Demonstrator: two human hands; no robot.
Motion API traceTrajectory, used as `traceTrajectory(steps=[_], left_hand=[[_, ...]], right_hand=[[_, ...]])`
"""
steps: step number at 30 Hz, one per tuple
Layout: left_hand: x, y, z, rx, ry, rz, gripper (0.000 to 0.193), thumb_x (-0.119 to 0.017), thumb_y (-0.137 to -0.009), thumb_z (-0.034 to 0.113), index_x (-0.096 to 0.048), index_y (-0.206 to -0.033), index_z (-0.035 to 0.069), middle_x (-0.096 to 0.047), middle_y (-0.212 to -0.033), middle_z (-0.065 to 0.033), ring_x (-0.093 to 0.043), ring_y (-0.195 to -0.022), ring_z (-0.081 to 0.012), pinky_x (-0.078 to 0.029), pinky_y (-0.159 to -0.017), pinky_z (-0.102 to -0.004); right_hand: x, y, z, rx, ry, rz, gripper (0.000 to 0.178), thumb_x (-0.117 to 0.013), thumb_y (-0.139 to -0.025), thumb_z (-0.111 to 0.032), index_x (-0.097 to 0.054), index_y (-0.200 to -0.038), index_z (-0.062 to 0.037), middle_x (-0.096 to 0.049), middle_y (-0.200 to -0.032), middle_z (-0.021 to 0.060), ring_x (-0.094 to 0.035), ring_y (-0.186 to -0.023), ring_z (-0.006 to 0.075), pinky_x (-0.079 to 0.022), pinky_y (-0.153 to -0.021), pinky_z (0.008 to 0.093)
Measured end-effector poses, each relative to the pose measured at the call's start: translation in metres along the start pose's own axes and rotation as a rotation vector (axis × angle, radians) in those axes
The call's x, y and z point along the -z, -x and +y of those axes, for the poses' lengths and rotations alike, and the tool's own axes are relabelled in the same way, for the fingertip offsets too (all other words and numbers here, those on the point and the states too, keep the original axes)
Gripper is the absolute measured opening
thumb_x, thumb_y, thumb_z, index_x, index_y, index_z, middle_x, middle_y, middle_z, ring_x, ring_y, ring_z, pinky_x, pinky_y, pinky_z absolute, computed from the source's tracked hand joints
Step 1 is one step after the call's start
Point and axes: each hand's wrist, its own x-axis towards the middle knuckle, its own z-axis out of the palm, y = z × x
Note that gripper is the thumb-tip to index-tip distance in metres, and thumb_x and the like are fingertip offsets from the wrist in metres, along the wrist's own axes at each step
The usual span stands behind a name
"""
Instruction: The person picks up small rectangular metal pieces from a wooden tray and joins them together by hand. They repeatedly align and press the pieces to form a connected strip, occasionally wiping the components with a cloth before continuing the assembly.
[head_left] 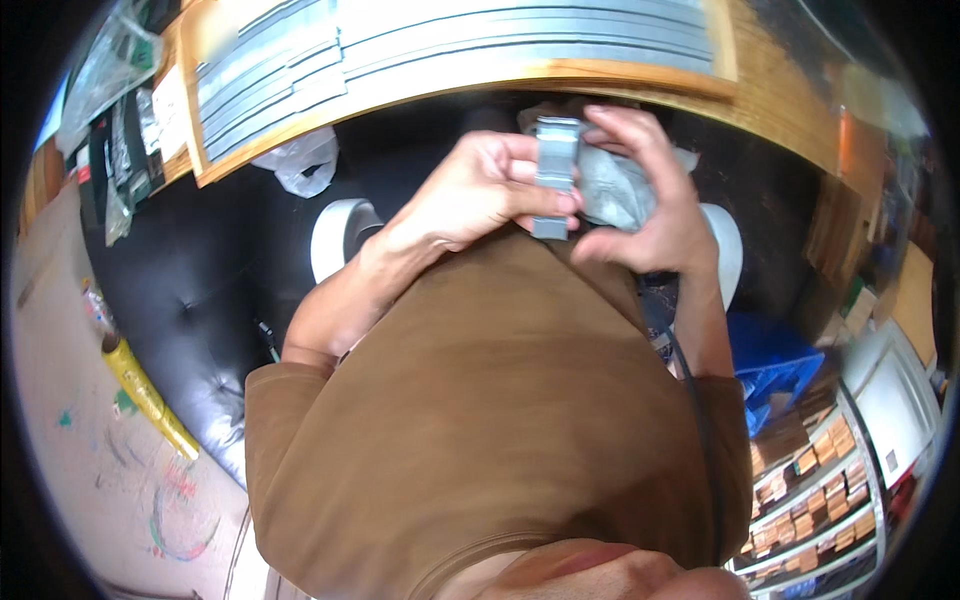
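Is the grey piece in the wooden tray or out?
Out: the left hand holds the grey piece, apart from the wooden tray.

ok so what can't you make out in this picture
All in the head view:
Grey piece: its back face is turned away, and the thumb of the left hand covers part of the front.
Grey-green bundle: partly covered by the right hand; whether it is gripped can't be told.
Wooden tray: far side cut off by the upper edge.
Wooden blocks, lower right: too small and blurred to count.
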Motion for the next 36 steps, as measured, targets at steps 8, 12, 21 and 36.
traceTrajectory(steps=[8,12,21,36], left_hand=[[0.002,-0.025,-0.016,-0.048,-0.115,0.067,0.028,-0.081,-0.088,0.003,-0.07,-0.113,-0.001,-0.078,-0.095,-0.0092,-0.075,-0.085,-0.0151,-0.058,-0.07,-0.0243],[-0.005,-0.037,-0.011,-0.088,-0.189,-0.016,0.027,-0.079,-0.09,0.005,-0.069,-0.114,-0.001,-0.078,-0.097,-0.0092,-0.074,-0.087,-0.0141,-0.058,-0.071,-0.0248],[-0.007,-0.064,-0.032,-0.023,-0.214,0.015,0.024,-0.08,-0.09,0.006,-0.072,-0.111,0.0,-0.079,-0.096,-0.0078,-0.073,-0.084,-0.0113,-0.055,-0.07,-0.0238],[-0.018,-0.05,-0.008,-0.258,-0.049,-0.02,0.032,-0.077,-0.091,0.004,-0.067,-0.121,-0.002,-0.078,-0.108,-0.0126,-0.075,-0.094,-0.0167,-0.061,-0.091,-0.0313]], right_hand=[[0.059,0.046,0.027,-0.653,0.308,0.119,0.048,-0.088,-0.082,-0.019,-0.07,-0.121,0.0019,-0.071,-0.111,0.0136,-0.065,-0.101,0.0209,-0.053,-0.093,0.0354],[0.044,0.059,0.035,-0.554,0.3,-0.079,0.037,-0.089,-0.076,-0.012,-0.072,-0.107,-0.001,-0.066,-0.099,0.0089,-0.063,-0.096,0.0216,-0.051,-0.086,0.0353],[0.045,0.062,0.042,-0.589,0.155,0.146,0.024,-0.073,-0.095,-0.014,-0.061,-0.11,0.0014,-0.066,-0.096,0.0105,-0.063,-0.091,0.0164,-0.051,-0.077,0.0323],[0.057,0.062,0.036,-0.466,-0.764,0.059,0.025,-0.073,-0.085,-0.002,-0.064,-0.107,-0.0001,-0.063,-0.099,0.0039,-0.06,-0.095,0.011,-0.046,-0.086,0.0267]])
